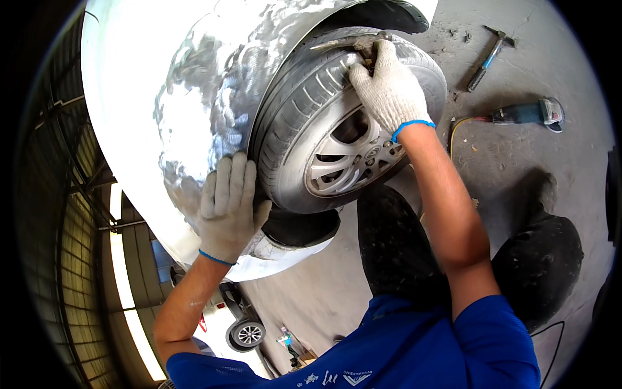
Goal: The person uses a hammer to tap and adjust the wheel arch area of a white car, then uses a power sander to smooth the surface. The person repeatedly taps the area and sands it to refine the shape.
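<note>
My left hand [228,211], in a white knitted glove with a blue cuff, lies flat with fingers stretched out on the white car's fender [207,110]. Under and above it the paint is ground down to shiny, uneven bare metal. My right hand [392,87], gloved the same way, is closed at the top of the tyre [291,123]. It grips a worn pointed metal tool [334,45], whose tapered end points left; the glove hides part of it, so its exact kind is unclear. A dusty silver alloy wheel [356,155] sits inside the tyre.
On the concrete floor to the right lie a hammer [487,59] with a blue-marked handle and a teal angle grinder [528,114] with a yellow cord [453,136]. My dark-trousered knees [402,240] are close to the wheel. Another white car [223,330] stands at the lower left.
</note>
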Demonstrator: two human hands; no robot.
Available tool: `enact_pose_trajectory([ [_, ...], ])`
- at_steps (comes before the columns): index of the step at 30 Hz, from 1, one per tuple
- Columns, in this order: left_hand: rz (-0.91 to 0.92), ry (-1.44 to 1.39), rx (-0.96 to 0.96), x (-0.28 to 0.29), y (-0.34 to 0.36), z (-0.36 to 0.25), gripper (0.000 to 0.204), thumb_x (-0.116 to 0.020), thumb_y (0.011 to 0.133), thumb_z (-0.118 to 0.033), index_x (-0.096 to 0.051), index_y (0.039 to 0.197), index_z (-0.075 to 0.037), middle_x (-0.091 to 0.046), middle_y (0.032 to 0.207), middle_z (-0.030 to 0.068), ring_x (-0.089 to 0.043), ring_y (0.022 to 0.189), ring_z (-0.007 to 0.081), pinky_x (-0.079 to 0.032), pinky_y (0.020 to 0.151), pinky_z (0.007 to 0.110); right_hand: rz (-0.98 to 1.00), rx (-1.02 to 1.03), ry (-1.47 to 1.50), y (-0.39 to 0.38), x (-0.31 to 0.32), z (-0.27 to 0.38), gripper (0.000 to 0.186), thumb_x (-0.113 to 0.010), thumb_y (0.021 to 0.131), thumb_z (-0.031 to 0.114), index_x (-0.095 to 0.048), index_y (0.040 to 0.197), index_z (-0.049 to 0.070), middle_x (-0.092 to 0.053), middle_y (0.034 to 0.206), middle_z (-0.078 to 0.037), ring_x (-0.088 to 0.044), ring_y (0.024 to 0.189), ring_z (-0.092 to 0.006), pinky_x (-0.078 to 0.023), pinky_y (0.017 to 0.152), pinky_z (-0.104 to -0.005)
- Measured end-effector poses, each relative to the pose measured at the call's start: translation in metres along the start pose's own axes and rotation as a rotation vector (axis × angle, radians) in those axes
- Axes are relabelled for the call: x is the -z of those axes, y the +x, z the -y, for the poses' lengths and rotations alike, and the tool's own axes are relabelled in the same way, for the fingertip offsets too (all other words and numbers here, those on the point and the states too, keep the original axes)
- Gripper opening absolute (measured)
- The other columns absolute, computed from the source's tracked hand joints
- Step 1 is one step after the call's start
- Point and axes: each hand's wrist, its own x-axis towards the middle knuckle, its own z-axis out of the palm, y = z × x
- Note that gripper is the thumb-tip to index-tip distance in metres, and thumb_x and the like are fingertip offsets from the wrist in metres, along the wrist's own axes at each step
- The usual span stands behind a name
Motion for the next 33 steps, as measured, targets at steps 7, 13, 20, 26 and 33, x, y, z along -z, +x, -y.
enact_pose_trajectory([
  [7, 0.037, 0.003, -0.03, -0.021, -0.064, -0.018, 0.073, -0.065, 0.089, -0.049, -0.053, 0.142, 0.0, -0.048, 0.151, 0.0188, -0.045, 0.138, 0.0371, -0.036, 0.112, 0.05, 0.029, -0.005, 0.089, 0.0, 0.006, -0.005, 0.053, -0.06, 0.095, 0.043, -0.051, 0.119, -0.004, -0.069, 0.105, -0.034, -0.066, 0.101, -0.0505, -0.052, 0.092, -0.0526],
  [13, 0.077, -0.047, -0.062, -0.045, -0.118, -0.039, 0.078, -0.069, 0.086, -0.047, -0.048, 0.146, -0.002, -0.045, 0.152, 0.0161, -0.044, 0.137, 0.0338, -0.039, 0.11, 0.048, -0.052, -0.046, 0.085, 0.01, 0.023, -0.041, 0.053, -0.062, 0.09, 0.035, -0.057, 0.127, -0.003, -0.069, 0.116, -0.03, -0.067, 0.11, -0.0438, -0.05, 0.1, -0.0462],
  [20, 0.191, -0.413, 0.002, -0.014, -0.132, -0.068, 0.067, -0.067, 0.085, -0.031, -0.05, 0.139, 0.003, -0.049, 0.145, 0.0225, -0.049, 0.133, 0.0388, -0.042, 0.108, 0.051, -0.226, -0.322, -0.17, 0.034, 0.039, -0.159, 0.047, -0.056, 0.094, 0.039, -0.06, 0.12, 0.0, -0.068, 0.107, -0.033, -0.066, 0.107, -0.0479, -0.051, 0.094, -0.0511],
  [26, 0.051, -0.949, 0.257, 0.003, -0.071, -0.112, 0.066, -0.072, 0.081, -0.016, -0.051, 0.141, 0.002, -0.054, 0.142, 0.0235, -0.053, 0.13, 0.0418, -0.042, 0.109, 0.049, -0.224, -0.641, -0.387, -0.032, 0.031, -0.242, 0.045, -0.052, 0.096, 0.042, -0.058, 0.119, 0.004, -0.068, 0.112, -0.031, -0.065, 0.108, -0.0485, -0.05, 0.093, -0.0546],
  [33, -0.464, -2.289, 0.653, -0.015, 0.05, -0.117, 0.073, -0.064, 0.091, -0.009, -0.031, 0.155, 0.001, -0.041, 0.154, 0.023, -0.047, 0.139, 0.0315, -0.039, 0.115, 0.046, -0.209, -0.766, -0.451, -0.125, 0.034, -0.379, 0.035, -0.056, 0.095, 0.033, -0.06, 0.123, 0.013, -0.064, 0.126, -0.018, -0.062, 0.116, -0.0391, -0.05, 0.097, -0.0499],
])
